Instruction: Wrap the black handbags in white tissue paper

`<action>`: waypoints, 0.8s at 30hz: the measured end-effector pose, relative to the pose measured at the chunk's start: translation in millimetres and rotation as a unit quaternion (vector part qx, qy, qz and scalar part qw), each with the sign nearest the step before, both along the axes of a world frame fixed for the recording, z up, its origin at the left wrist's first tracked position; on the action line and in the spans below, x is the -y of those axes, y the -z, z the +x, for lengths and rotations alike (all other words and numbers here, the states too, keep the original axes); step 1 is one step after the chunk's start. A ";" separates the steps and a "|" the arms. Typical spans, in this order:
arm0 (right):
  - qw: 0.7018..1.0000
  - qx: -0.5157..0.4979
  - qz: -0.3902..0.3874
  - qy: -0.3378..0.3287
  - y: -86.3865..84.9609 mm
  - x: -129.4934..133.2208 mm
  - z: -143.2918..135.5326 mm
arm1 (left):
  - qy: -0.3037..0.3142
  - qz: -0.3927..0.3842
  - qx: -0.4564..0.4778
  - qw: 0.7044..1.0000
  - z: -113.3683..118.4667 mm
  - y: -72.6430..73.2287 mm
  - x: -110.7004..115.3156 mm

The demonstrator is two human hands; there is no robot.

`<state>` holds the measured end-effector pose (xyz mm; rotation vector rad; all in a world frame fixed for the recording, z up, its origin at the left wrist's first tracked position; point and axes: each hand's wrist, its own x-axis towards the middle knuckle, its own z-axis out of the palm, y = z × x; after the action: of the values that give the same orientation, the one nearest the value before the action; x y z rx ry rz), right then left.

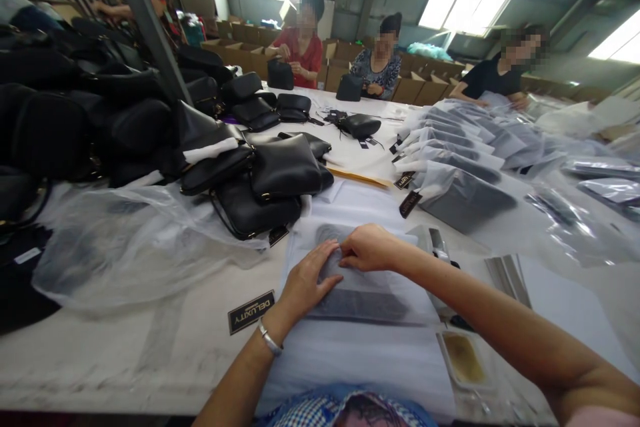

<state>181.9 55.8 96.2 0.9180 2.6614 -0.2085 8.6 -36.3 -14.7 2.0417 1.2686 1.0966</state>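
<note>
Directly in front of me, a dark handbag (360,305) lies under thin white tissue paper (350,360), showing through it as a grey shape. My left hand (309,282) rests flat on the covered bag, thumb apart from the fingers. Beside it, the fingers of my right hand (373,248) are curled and pinch the tissue near the bag's upper part; the fingertips are partly hidden. A black DELUXITY tag (251,312) lies on the table by my left wrist.
Black handbags (285,167) lie ahead-left, beside a large black heap (65,120). A clear plastic bag (130,240) spreads at left. Tissue-wrapped bags (460,193) stand in a row at right, near a shallow tray (464,358). Several co-workers stand across the table.
</note>
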 end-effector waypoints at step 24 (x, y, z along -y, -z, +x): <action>0.993 0.016 0.096 0.060 4.2 24.8 2.1 | -0.009 -0.019 -0.002 1.000 1.2 1.6 4.3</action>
<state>184.0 30.9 91.9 1.1314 2.6333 0.0368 9.8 -40.6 -16.3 2.0092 1.3028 1.0698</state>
